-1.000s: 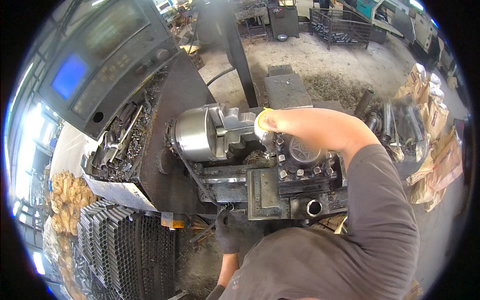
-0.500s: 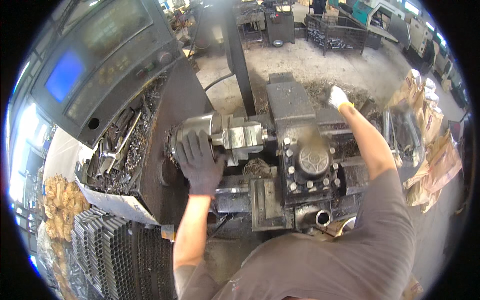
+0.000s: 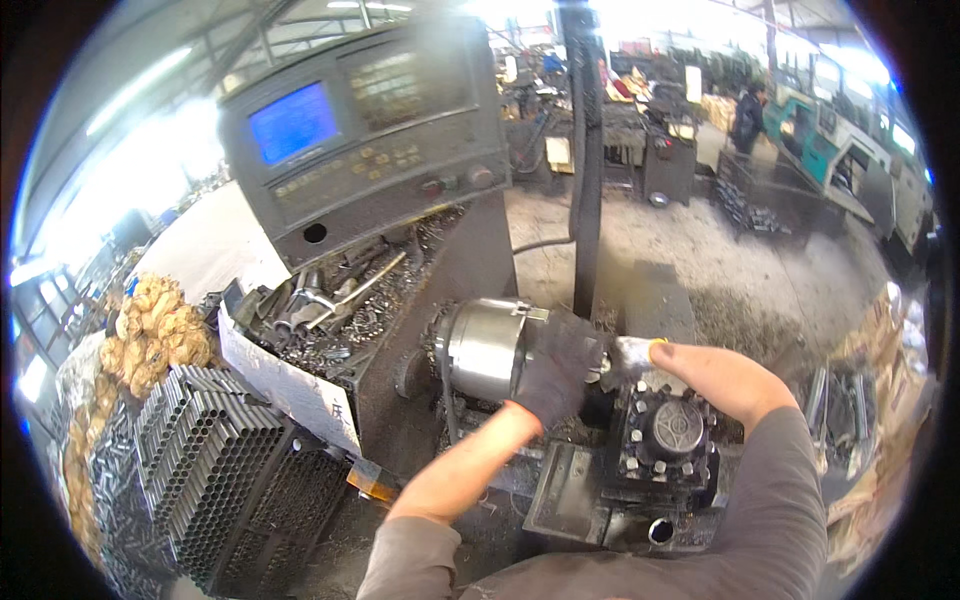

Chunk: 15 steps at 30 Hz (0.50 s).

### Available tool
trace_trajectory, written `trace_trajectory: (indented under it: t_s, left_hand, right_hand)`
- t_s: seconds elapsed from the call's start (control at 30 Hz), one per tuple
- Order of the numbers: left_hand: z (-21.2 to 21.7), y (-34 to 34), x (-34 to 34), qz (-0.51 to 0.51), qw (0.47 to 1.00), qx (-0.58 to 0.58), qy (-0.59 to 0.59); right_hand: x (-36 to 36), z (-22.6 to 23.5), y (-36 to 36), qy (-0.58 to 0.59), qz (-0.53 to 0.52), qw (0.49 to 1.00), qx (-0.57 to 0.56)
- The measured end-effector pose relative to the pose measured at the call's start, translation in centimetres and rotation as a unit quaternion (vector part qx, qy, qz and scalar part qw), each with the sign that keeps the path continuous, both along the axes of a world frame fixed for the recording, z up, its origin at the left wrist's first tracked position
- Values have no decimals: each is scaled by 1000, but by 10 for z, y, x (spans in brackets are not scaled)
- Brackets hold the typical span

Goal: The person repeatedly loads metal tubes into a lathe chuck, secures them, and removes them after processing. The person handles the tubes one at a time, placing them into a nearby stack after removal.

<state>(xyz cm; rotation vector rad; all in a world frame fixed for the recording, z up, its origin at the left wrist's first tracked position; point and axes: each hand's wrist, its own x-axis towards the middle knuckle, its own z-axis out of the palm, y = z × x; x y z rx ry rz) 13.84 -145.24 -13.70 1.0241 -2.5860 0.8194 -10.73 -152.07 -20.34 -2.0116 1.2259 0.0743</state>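
A shiny round lathe chuck sits at the middle of the machine. My left hand, in a dark glove, lies over the chuck's front jaws, hiding them; its fingers are smeared and dark against the metal. From the right my right hand, in a white glove with grey-stained fingers and a yellow cuff, meets it at the same spot. The right fingers are closed around a small bright part at the chuck's front, which is mostly covered. Just nearer than my right hand stands the square tool post with its bolts.
A control panel with a blue screen rises behind the left side. Below it a tray holds metal chips and tools. Stacked tubes stand at the left, paper sacks at the right. A person stands far back.
My right hand has come from the far right, beyond the tool post, in to the chuck's front. My left hand has shifted from the chuck's side onto its jaws. The view has tilted up.
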Motion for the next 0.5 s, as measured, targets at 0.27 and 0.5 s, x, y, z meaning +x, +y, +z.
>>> trace_trajectory:
  t_s: [0.27,0.5]
  left_hand:
    - [-55,-8,-37,-121,974,113,157]
    - [-59,-5,-39,-93,975,95,177]
  right_hand:
    - [-65,-37,-25,89,86,992,7]
    - [-60,-65,-55,167,138,976,7]
